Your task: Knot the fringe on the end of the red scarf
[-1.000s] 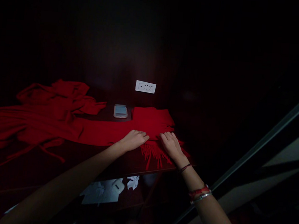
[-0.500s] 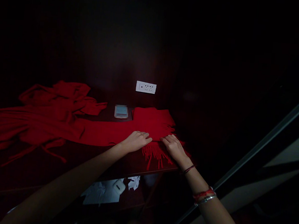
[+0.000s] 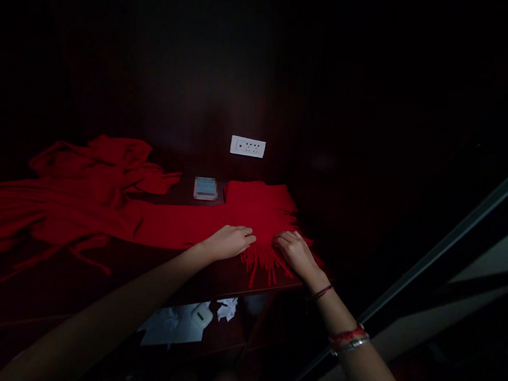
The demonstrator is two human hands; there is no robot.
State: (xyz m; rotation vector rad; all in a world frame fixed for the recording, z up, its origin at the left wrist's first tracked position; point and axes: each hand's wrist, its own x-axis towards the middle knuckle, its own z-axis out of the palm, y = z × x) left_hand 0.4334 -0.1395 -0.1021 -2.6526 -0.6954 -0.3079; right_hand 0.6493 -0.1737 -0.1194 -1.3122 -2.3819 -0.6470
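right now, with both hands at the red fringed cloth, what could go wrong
The loose fringe between the left hand and right hand may tangle. It lies near the front edge of the tabletop, so it could slip over. Dim light might hide creases in the red cloth.

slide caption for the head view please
Left hand and right hand on fringed red cloth, a white wall socket beyond.

Dark red-brown flat desktop [image 3: 224,278]. Bright-red fringed cloth [image 3: 259,206] lies under left hand [image 3: 232,239] and right hand [image 3: 294,250]; red fabric strip [image 3: 171,225] runs leftward from left hand to rumpled red heap [image 3: 110,157]. Squarish pale-blue object [image 3: 205,188], blurred, beyond left hand.
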